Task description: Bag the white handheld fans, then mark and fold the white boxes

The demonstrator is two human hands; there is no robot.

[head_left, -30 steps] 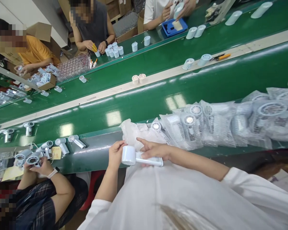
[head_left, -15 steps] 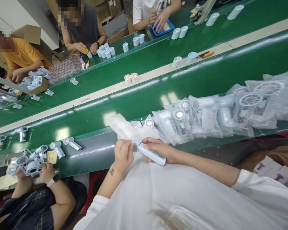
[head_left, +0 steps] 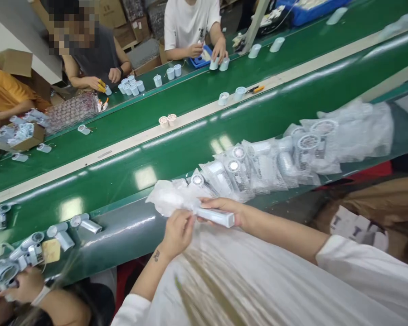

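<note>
My right hand [head_left: 222, 212] wraps the white handle of a handheld dryer [head_left: 216, 217], whose end sticks out to the right. My left hand [head_left: 178, 233] pinches a clear bubble-wrap bag [head_left: 168, 198] where it gathers around the dryer's head. That head is hidden inside the bag and behind my left fingers. Both hands hold the dryer just above the near edge of the green conveyor belt [head_left: 129, 228], close to my white shirt.
Several bagged dryers [head_left: 258, 167] lie in a row on the belt to the right. Unbagged dryers [head_left: 59, 237] stand at lower left, where a co-worker's hand [head_left: 25, 285] holds one. Other people work along a second belt [head_left: 115, 127] beyond.
The dryer's head, bare a second ago, now sits inside the bubble-wrap bag. The bag has moved toward the handle, and the view has swung, shifting the belts left.
</note>
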